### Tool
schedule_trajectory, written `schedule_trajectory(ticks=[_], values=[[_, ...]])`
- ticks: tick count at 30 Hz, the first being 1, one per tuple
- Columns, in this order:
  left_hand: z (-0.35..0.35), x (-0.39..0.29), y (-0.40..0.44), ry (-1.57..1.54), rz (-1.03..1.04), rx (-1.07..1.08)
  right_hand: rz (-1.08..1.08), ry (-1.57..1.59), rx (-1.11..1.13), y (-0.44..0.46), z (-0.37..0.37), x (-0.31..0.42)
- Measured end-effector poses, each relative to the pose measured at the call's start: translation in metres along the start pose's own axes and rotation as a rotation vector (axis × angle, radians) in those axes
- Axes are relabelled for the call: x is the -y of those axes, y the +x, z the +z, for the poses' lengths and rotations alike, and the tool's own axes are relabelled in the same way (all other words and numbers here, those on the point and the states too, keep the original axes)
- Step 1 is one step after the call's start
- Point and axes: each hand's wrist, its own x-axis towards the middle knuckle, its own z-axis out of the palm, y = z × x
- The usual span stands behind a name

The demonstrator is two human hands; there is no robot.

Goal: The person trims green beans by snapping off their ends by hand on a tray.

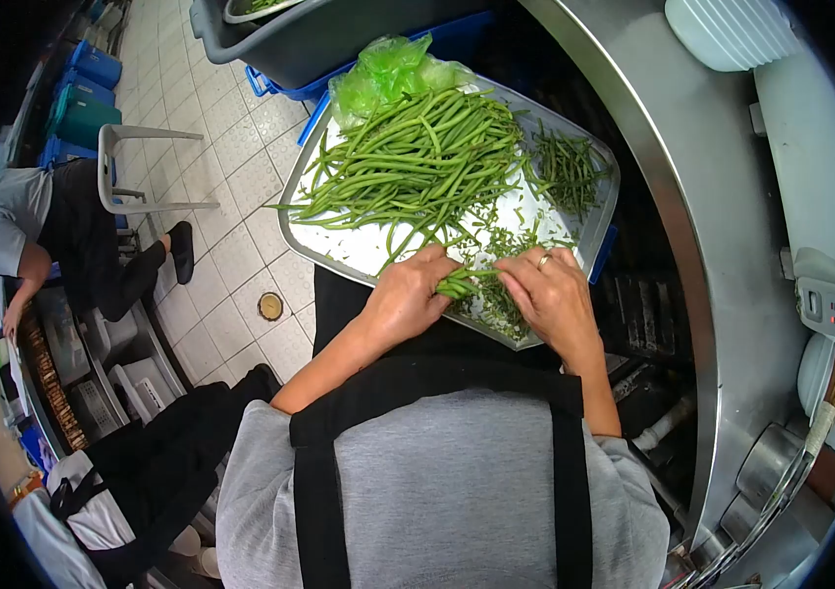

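"Grey shirt comes first, closest to the lens, with a black apron strap down each side of it. Where are the hands?"

"Just beyond, over the near edge of a shallow tray. The left hand is curled round a small bunch of green beans, their ends poking out toward the other hand."

"And the right hand?"

"Thumb and forefinger are pinched on the tip of one bean from that bunch. One of its fingers wears a ring."

"What else does the tray hold?"

"A big pile of long beans fills its far middle, a few of them straying over the left rim. A smaller, darker heap lies by the right side, and tiny green scraps are scattered under and around the fingers."

"That bright thing at the back?"

"A crumpled green plastic bag, touching the pile. Behind it stands a grey tub."

"Anything off to the sides?"

"A steel counter curves past on the right, bearing stacked white dishes. On the left, well apart, a co-worker bends near a pale chair, one arm reaching down."
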Motion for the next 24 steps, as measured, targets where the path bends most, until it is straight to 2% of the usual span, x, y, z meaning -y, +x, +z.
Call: schedule_trajectory(ticks=[5, 8, 12, 15, 16, 20, 23, 24], values=[[0.009, 0.003, -0.002, -0.101, -0.007, -0.05, -0.03, -0.01, 0.03, -0.003, 0.008, 0.004], [0.005, 0.0, 0.001, -0.053, 0.007, -0.055, -0.019, 0.007, -0.015, -0.003, 0.014, 0.0], [0.012, -0.005, 0.0, -0.162, 0.009, 0.052, 0.048, 0.117, -0.111, -0.006, 0.024, -0.006], [0.015, -0.01, -0.001, -0.251, -0.003, 0.085, 0.283, 0.427, -0.138, -0.01, 0.029, -0.001], [0.013, -0.012, 0.0, -0.281, -0.027, 0.086, 0.281, 0.484, -0.18, -0.01, 0.032, -0.001], [0.011, -0.012, 0.0, -0.347, -0.12, 0.075, 0.417, 0.431, -0.181, -0.018, 0.051, -0.012], [0.018, -0.006, -0.005, -0.652, -0.308, 0.02, 0.568, 0.635, -0.179, -0.018, 0.054, -0.021], [0.014, -0.005, -0.005, -0.66, -0.303, -0.023, 0.532, 0.609, -0.103, -0.019, 0.053, -0.025]])
